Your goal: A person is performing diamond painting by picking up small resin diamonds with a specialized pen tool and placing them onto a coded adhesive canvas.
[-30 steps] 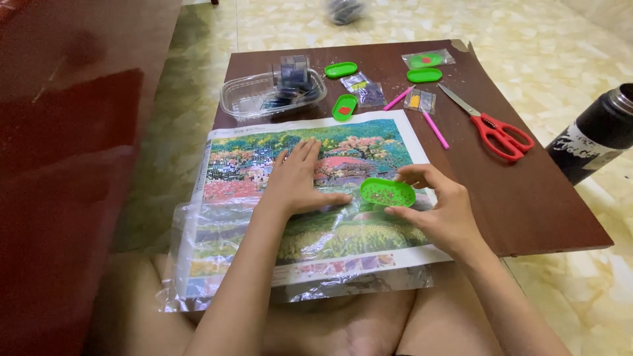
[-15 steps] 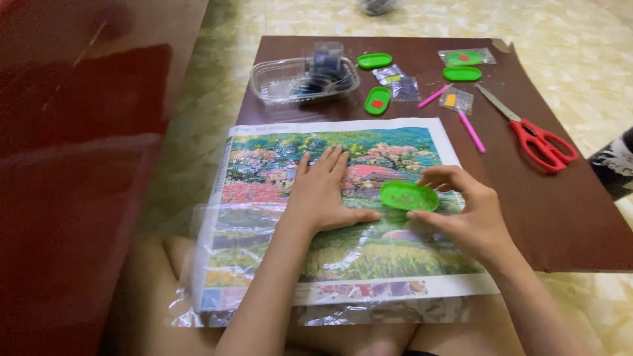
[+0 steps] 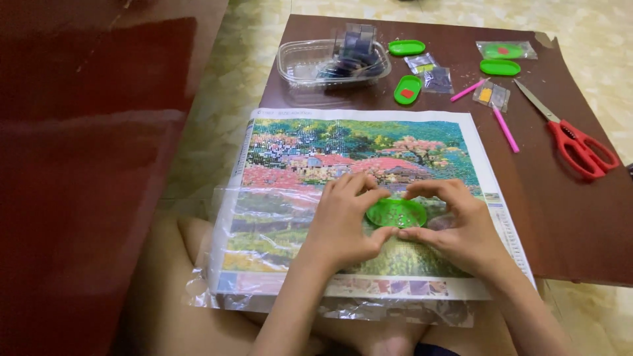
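From the head view, we see both hands meeting at the lower middle of the frame around a small green tray [image 3: 396, 213] that sits on the canvas [image 3: 359, 155]. The left hand [image 3: 343, 224] pinches its left rim between thumb and fingers, and the right hand [image 3: 461, 227] grips the right rim the same way, so both are closed on the tray. We judge it best kept level and moved gently, since the tiny beads inside would spill easily. A clear film [image 3: 264, 211] covers the lower canvas. At the top of the frame the table [image 3: 567, 217] carries a plastic tub [image 3: 303, 62], pink pens [image 3: 506, 130] and red scissors [image 3: 580, 146].
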